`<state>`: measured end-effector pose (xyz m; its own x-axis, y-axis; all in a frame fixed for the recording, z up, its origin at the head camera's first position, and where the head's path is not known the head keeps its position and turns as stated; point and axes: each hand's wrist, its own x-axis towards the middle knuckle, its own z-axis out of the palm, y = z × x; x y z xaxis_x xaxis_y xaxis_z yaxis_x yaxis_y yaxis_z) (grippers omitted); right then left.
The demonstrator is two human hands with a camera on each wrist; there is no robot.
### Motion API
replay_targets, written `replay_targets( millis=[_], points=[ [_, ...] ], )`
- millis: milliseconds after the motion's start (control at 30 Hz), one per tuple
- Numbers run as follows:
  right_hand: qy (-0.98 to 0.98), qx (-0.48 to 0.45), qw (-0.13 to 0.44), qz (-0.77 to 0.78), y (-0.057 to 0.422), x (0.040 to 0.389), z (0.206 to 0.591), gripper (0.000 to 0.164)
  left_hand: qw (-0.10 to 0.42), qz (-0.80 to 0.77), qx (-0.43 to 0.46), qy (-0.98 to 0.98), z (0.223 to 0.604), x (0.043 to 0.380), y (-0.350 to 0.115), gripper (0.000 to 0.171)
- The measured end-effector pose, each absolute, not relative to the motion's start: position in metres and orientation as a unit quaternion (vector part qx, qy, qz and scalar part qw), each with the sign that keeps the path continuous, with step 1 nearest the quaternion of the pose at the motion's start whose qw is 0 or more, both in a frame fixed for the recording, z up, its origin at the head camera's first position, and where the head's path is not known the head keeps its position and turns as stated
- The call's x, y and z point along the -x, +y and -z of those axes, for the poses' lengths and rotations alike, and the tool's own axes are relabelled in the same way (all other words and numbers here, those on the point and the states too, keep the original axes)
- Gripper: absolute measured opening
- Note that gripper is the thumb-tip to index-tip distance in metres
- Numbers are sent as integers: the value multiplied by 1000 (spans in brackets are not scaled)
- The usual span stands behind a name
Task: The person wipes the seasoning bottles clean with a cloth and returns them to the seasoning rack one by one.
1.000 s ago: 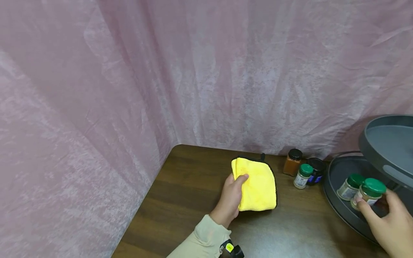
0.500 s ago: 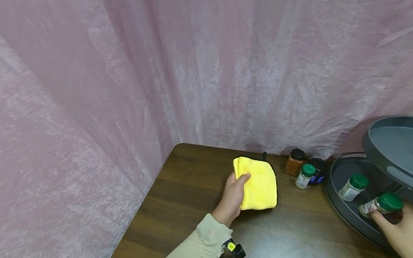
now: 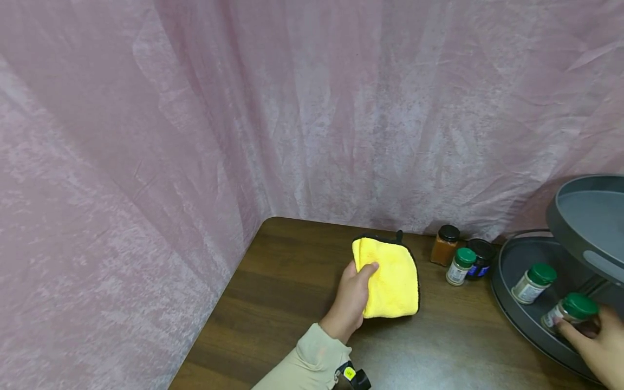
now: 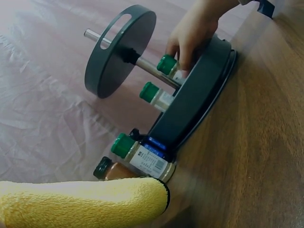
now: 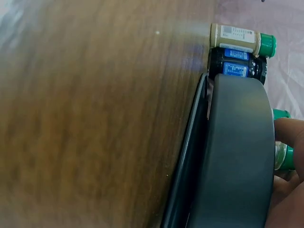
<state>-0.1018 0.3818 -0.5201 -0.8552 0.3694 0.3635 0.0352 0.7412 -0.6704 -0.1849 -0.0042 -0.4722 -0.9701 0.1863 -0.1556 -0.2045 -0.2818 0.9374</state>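
The rack (image 3: 565, 230), with its round grey upper and lower trays, was the landmark at the person's right. Over its lower tray (image 3: 531, 250), the right hand (image 3: 602, 341) pinched a green-lidded jar (image 3: 575, 307), the thumb against its near side and the other fingers partly out of sight behind it. The jar sat between those fingers, its green lid showing above the thumb; whether its base touched the tray could not be told. A second green-lidded jar (image 3: 533, 284) stood just beside it on the same tray, apart from the fingers. Left of the rack, the left hand (image 3: 348, 298) gripped a folded yellow cloth (image 3: 392, 281), thumb pressed on top and the other fingers hidden underneath, so the cloth spread out from the fingers toward the rack. Between cloth and rack, a third green-lidded jar (image 3: 460, 267), a dark jar (image 3: 481, 249) and a brown jar (image 3: 444, 249) stood close together on the wooden tabletop (image 3: 283, 271), the dark one nearest the rack. A pink curtain (image 3: 312, 108) hung behind the rack.
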Motion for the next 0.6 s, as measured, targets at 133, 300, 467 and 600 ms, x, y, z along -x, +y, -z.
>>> replay_targets(
  millis=[133, 300, 467, 600],
  points=[
    [-903, 90, 247, -340, 384, 102, 521, 26, 124, -800, 6, 588, 472, 184, -4, 33],
    [-893, 80, 262, -358, 385, 98, 522, 26, 124, -800, 6, 587, 473, 183, -4, 33],
    [-889, 98, 259, -364, 386, 94, 522, 24, 123, -802, 6, 584, 473, 183, -3, 33],
    [-910, 128, 229, -320, 384, 86, 522, 38, 124, -803, 6, 583, 473, 183, -3, 33]
  ],
)
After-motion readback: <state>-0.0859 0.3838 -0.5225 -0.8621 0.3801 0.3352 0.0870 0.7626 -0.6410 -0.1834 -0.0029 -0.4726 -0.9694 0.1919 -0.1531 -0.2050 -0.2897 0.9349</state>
